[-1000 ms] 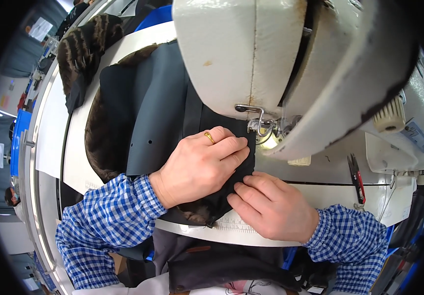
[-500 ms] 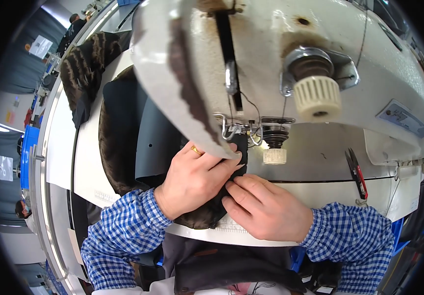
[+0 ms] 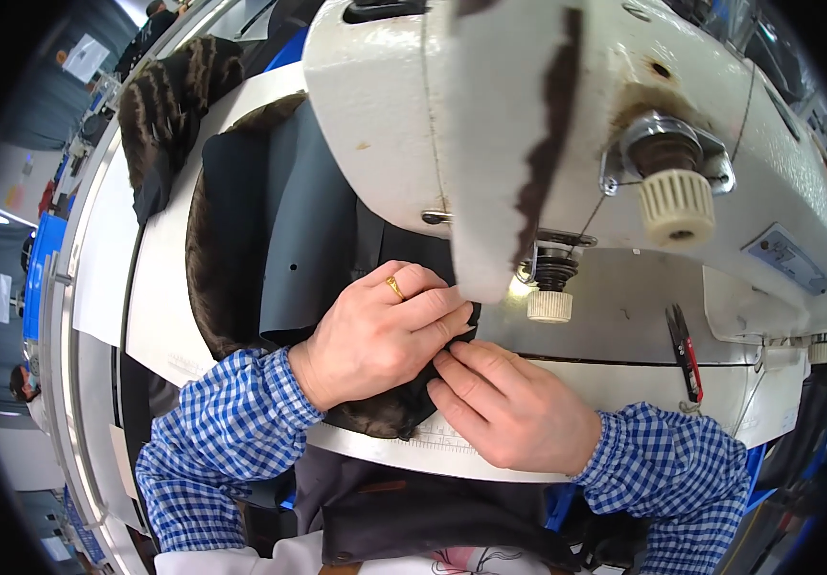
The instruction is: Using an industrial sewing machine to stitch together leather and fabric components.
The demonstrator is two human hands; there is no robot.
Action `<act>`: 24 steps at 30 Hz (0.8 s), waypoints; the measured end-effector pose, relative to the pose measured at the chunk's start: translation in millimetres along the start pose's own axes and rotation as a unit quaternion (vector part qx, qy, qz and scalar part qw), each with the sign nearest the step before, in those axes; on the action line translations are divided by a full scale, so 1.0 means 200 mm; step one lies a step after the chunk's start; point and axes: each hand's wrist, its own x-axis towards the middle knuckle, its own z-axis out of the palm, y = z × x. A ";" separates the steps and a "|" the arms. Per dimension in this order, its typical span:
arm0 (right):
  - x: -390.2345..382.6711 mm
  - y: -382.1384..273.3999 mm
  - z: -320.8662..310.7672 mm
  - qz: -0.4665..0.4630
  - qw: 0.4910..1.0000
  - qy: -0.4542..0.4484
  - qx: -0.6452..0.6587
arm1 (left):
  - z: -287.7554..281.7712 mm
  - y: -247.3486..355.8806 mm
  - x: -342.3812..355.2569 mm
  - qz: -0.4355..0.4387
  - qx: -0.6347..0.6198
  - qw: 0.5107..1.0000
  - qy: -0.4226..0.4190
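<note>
My left hand (image 3: 385, 331), with a gold ring, is closed at the fingertips on a pale strip (image 3: 500, 144). This strip has a dark, ragged edge, rises close to the camera and hides the needle area of the white sewing machine (image 3: 375, 105). Under my left fingers lies a dark garment piece (image 3: 313, 211), smooth blue-grey on top with brown fur along its edge. My right hand (image 3: 519, 407) pinches the dark fabric beside my left fingertips, near the table's front edge. Its exact grip is partly hidden by the fingers.
Red-handled thread snips (image 3: 687, 359) lie on the right of the white table (image 3: 160, 316). A ribbed cream tension knob (image 3: 677, 206) juts from the machine. Another brown fur piece (image 3: 169, 115) rests at the far left. A person (image 3: 152, 29) is in the background.
The pale strip has swung from leaning left to standing nearly upright, covering the needle area. The view has shifted, so the machine appears farther right. Both hands keep nearly the same hold.
</note>
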 end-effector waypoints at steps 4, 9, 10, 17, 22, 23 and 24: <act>0.01 0.00 0.00 -0.005 1.000 -0.016 -0.006 | 0.00 -0.02 0.01 0.011 -0.012 1.000 0.009; 0.03 0.01 0.01 0.012 1.000 -0.013 -0.005 | -0.01 -0.06 0.02 0.024 -0.014 1.000 -0.010; 0.03 0.01 0.02 0.011 1.000 -0.014 -0.006 | 0.00 -0.07 0.02 0.026 -0.009 1.000 -0.004; 0.03 0.03 0.02 0.047 0.999 -0.002 -0.003 | 0.02 -0.11 0.05 0.049 -0.005 0.999 0.000; 0.04 0.04 0.03 0.077 0.997 0.001 0.004 | 0.03 -0.13 0.06 0.030 0.000 0.999 0.009; 0.05 0.04 0.03 0.091 0.996 0.008 0.014 | 0.04 -0.13 0.06 0.030 0.000 1.000 0.010; 0.05 0.04 0.03 0.105 0.994 0.014 0.025 | 0.04 -0.14 0.06 0.028 0.000 0.999 0.019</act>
